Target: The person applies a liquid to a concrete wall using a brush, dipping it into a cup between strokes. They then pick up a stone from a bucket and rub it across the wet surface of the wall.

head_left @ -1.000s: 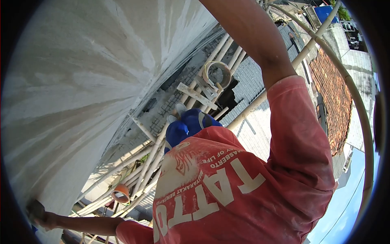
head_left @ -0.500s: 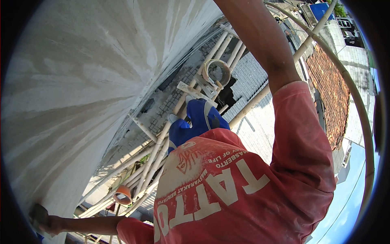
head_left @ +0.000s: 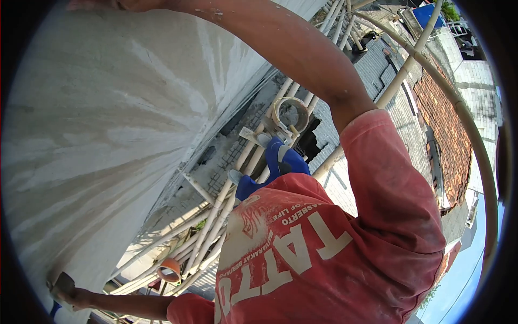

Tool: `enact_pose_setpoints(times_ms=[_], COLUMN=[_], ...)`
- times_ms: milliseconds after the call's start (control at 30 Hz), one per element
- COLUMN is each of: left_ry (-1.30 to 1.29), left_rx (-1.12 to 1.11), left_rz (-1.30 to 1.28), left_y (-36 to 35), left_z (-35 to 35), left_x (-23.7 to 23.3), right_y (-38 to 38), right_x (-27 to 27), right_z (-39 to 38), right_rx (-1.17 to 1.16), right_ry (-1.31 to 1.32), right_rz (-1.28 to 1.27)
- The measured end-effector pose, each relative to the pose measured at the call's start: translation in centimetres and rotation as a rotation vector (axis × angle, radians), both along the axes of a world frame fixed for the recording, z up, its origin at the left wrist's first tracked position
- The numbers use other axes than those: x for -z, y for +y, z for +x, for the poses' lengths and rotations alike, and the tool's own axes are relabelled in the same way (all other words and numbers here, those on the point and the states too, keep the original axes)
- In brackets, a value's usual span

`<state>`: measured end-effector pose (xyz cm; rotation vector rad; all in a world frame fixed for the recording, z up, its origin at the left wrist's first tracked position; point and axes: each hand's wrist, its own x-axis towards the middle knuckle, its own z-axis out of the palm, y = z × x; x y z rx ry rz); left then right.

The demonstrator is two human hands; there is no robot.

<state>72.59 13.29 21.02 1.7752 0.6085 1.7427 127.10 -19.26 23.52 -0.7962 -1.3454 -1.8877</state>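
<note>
At the lower left my left hand is closed around a flat grey putty knife, held against the wall. A bit of blue shows just below that hand. The wall is pale grey with streaks of lighter coating. My right arm reaches across the top, and my right hand is at the wall by the upper edge of the view. Most of its fingers are cut off, so what it holds, if anything, is hidden.
Bamboo poles of a scaffold run beneath my feet. A bucket with pale residue stands on them, with an orange-brown bucket lower down. A curved bamboo pole crosses at right. Tiled roofs lie below.
My right arm has swung left, bringing the right hand into view at the top of the wall. My left hand with the putty knife has shifted slightly right. My feet have moved apart.
</note>
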Motion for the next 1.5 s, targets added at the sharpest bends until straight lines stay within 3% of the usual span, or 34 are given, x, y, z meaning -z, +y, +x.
enact_pose_setpoints(times_ms=[67,200,467,633,733,767,833,1067,1233,1433,1500], left_ry=[0.032,0.092,0.093,0.286,0.406,0.380,0.353,0.168,0.127,0.170,0.206], left_rx=[-0.040,-0.138,0.138,0.337,0.321,0.316,0.310,0.585,0.634,0.593,0.576], left_rz=[-0.033,-0.114,-0.079,-0.024,0.048,0.027,0.094,0.004,-0.028,-0.069,-0.059], left_y=[-1.6,-7.5,-13.8,-15.3,-18.3,-17.2,-21.7,-26.8,-26.9,-27.8,-27.9], left_z=[1.1,6.0,15.9,21.5,25.2,25.4,28.8,33.2,33.5,33.9,34.0], left_x=[0.3,0.4,-1.7,-2.3,-2.8,-1.8,-3.1,-4.5,-3.6,-2.8,-2.9], right_y=[-0.1,0.8,2.4,1.3,-0.1,-0.8,-1.9,-4.2,-4.3,-6.0,-7.0], right_x=[0.1,2.0,1.9,1.6,1.4,1.3,1.4,1.9,2.2,0.4,-2.2], right_z=[-0.7,-1.1,-1.4,-1.7,-2.4,-2.6,-2.6,-1.2,-1.0,-3.0,-4.4], right_rx=[-0.046,0.095,0.030,-0.068,-0.378,-0.511,-0.733,-1.080,-1.060,-1.002,-0.774], right_ry=[0.067,0.295,0.281,0.266,0.388,0.407,0.468,0.597,0.608,0.870,1.039], right_rz=[-0.004,-0.132,-0.080,-0.078,-0.235,-0.288,-0.420,-0.764,-0.825,-0.918,-0.995])
